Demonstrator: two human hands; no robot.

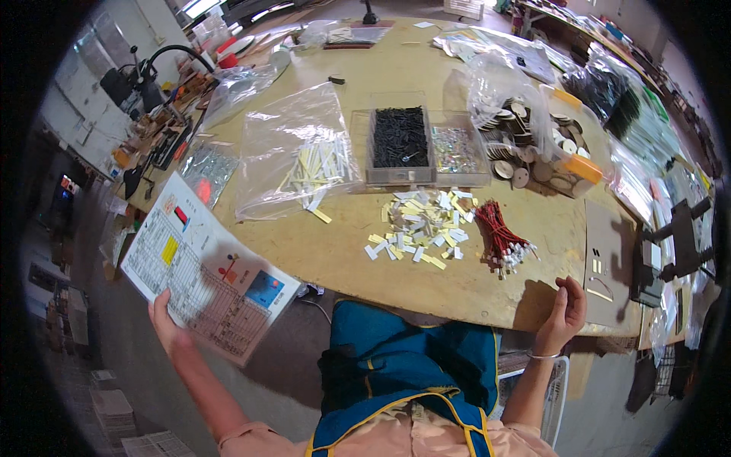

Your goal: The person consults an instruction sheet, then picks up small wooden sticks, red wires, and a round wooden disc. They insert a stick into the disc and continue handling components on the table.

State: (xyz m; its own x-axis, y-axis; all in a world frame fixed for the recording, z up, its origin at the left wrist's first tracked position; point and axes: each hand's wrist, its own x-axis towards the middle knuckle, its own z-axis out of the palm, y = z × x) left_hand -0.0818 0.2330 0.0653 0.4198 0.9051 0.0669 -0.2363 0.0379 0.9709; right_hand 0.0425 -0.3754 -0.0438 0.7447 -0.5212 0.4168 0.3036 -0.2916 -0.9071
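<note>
At the left, my left hand (pixel 169 324) grips the lower left edge of a printed sheet (pixel 205 282). The sheet carries a table and coloured pictures and is held tilted, off the table's front left edge. My right hand (pixel 562 314) is at the table's front right edge, fingers loosely curled and thumb apart, with nothing visible in it. Nearest to it lie a grey-brown board (pixel 605 305) with a few small black and pale pieces on it, and a bundle of red-and-black wires (pixel 499 232) with white ends. Left of the wires spreads a pile of small white and yellow strips (pixel 422 228).
Behind the pile stand a clear box of black pieces (pixel 400 137) and a tray of small shiny parts (pixel 457 148). A plastic bag with strips (pixel 297 152) lies left. Round discs (pixel 518 129) fill bags and a container at right. A black fixture (pixel 674 244) stands far right.
</note>
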